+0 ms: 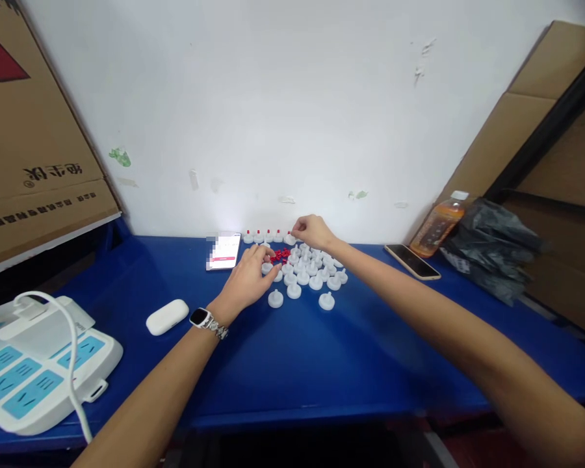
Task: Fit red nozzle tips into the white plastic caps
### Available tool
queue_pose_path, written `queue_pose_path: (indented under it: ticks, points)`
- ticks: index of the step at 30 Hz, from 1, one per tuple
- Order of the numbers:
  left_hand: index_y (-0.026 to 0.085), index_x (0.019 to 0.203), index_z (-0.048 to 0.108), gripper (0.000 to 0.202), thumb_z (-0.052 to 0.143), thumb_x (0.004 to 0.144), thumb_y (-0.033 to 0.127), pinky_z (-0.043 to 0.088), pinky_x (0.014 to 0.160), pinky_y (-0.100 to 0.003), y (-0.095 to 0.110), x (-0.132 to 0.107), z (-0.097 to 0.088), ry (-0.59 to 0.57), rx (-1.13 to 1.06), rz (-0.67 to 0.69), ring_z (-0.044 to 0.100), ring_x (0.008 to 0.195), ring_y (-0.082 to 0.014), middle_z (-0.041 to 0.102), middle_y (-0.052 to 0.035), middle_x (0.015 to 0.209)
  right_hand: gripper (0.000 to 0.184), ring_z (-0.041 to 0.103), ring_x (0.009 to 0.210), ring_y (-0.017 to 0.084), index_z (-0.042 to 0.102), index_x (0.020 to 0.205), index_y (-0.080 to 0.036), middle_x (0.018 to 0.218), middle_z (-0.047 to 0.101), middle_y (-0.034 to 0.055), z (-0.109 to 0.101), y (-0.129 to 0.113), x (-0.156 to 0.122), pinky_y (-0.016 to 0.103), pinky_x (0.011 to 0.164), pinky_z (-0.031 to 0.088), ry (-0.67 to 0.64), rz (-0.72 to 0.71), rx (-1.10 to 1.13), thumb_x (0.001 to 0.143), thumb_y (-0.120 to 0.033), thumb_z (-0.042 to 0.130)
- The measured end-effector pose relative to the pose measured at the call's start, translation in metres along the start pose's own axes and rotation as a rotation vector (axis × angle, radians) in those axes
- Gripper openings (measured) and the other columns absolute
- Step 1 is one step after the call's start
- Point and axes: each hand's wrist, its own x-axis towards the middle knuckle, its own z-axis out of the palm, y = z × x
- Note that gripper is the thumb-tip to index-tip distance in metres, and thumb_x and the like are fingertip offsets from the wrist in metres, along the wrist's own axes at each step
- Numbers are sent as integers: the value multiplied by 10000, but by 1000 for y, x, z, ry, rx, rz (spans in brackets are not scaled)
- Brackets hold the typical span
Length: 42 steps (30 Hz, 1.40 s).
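Observation:
White nozzle caps lie in a loose pile on the blue table, with small red tips gathered at its left side. Along the wall stands a row of white caps with red tips fitted. At the right end of that row, my right hand pinches a red-tipped nozzle cap, partly covered by the fingertips. My left hand hovers over the left edge of the pile, fingers and thumb apart, beside the red tips. Some caps beneath it are partly hidden.
A lit phone lies left of the row, and a white earphone case nearer me. At far left sits a power strip with a cable. To the right are another phone, an orange drink bottle and a black plastic bag.

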Motion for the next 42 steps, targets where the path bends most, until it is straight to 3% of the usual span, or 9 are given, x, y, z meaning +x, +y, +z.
queue_pose_path:
  ticks: [5, 10, 13, 16, 19, 23, 30, 38, 42]
  points:
    - [185, 1274, 460, 422, 503, 946, 447, 489, 873, -398, 5, -1, -1, 57, -31, -9, 574, 1010, -233, 547, -117, 1231, 170, 598, 602, 124, 685, 777, -129, 654, 679, 26, -9, -27, -45, 231, 562, 443, -148, -96, 464, 773, -297, 713]
    - [218, 1199, 517, 340, 399, 990, 458, 472, 807, -388, 7, -4, -4, -69, -18, -16, 569, 1006, -260, 607, -72, 997, 249, 629, 664, 137, 687, 827, -133, 726, 708, 40, -3, -37, -58, 255, 633, 478, -266, -118, 677, 787, -377, 709]
    - [193, 1183, 515, 351, 396, 989, 460, 461, 757, -375, 5, -4, -6, -73, 19, -47, 576, 935, -254, 603, -80, 964, 257, 621, 675, 139, 700, 827, -134, 731, 711, 45, 2, -29, -46, 261, 661, 466, -197, -131, 543, 852, -377, 622]
    - [183, 1134, 526, 350, 401, 985, 473, 454, 739, -370, 2, -3, -8, -74, 49, -59, 578, 896, -248, 609, -84, 956, 181, 624, 729, 158, 727, 798, -149, 772, 728, 49, 8, -21, -34, 284, 729, 443, -137, -140, 159, 833, -286, 613]
    - [185, 1048, 530, 361, 366, 992, 502, 449, 701, -352, 0, -2, -8, -84, 28, -68, 581, 856, -239, 610, -72, 898, 144, 631, 903, 224, 758, 791, -191, 853, 752, 57, 17, -20, -28, 357, 872, 397, -156, -111, -215, 796, -265, 635]
    - [194, 975, 515, 364, 357, 990, 522, 426, 665, -343, -2, -2, -8, -95, 40, -75, 577, 812, -237, 598, -60, 835, 171, 589, 1062, 286, 778, 802, -217, 909, 756, 91, 26, -27, -23, 409, 948, 339, -230, -27, -415, 790, -323, 645]
    - [201, 959, 505, 356, 356, 989, 523, 409, 659, -337, 0, -1, -9, -101, 11, -73, 568, 796, -231, 597, -54, 830, 178, 606, 1055, 293, 780, 845, -206, 956, 747, 117, 31, -33, -11, 420, 960, 324, -316, -4, -520, 754, -301, 661]
    - [206, 969, 505, 343, 366, 988, 518, 417, 682, -341, 2, -1, -11, -103, -13, -76, 581, 836, -236, 623, -56, 872, 149, 603, 1082, 287, 770, 791, -201, 920, 754, 102, 29, -32, -7, 421, 985, 329, -278, -61, -491, 783, -298, 657]
    - [206, 996, 509, 360, 360, 985, 534, 429, 697, -346, 4, -2, -11, -107, -18, -84, 587, 870, -244, 628, -59, 890, 142, 669, 854, 214, 736, 780, -168, 828, 754, 78, 15, -29, -16, 326, 831, 442, -184, -43, -181, 794, -278, 647]
